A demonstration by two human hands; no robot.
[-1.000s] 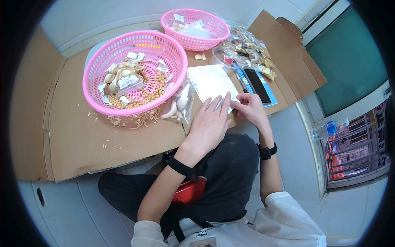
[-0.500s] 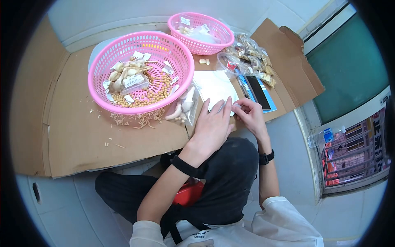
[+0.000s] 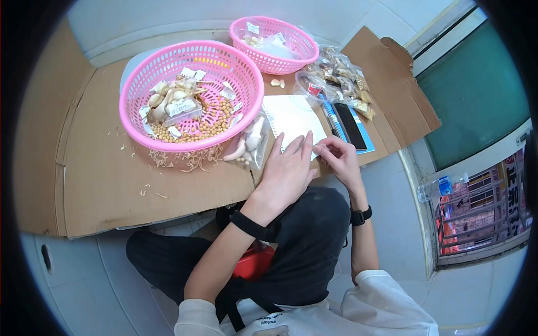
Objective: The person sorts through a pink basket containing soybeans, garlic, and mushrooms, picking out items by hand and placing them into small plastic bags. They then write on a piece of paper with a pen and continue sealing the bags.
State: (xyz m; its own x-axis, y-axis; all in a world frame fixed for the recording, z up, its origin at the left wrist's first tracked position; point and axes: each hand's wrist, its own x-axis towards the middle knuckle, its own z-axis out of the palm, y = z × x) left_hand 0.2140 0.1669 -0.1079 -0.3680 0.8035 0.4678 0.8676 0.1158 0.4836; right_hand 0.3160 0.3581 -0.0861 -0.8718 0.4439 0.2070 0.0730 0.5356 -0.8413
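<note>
My left hand (image 3: 287,168) lies flat with fingers spread on the lower part of a white paper sheet (image 3: 294,115), which has a perforated left edge. At the sheet's lower right corner, my right hand (image 3: 341,159) has thumb and fingers pinched on the paper. Just left of my left hand is a clear plastic bag (image 3: 250,140) holding white pieces and small round beans. A dark phone (image 3: 350,126) rests on a blue notebook (image 3: 367,143) beyond my right hand, with a pen (image 3: 332,124) beside it.
A large pink basket (image 3: 130,120) holds soybeans, garlic-like bulbs and labelled bags. Behind it stands a smaller pink basket (image 3: 307,60) with bagged items. Several filled bags (image 3: 339,75) lie near a cardboard flap (image 3: 395,84). Pale shreds (image 3: 193,159) are scattered on the cardboard (image 3: 112,190).
My right fingers have shifted slightly at the paper's corner. My left hand stays pressed on the sheet. The whole view has moved a little.
</note>
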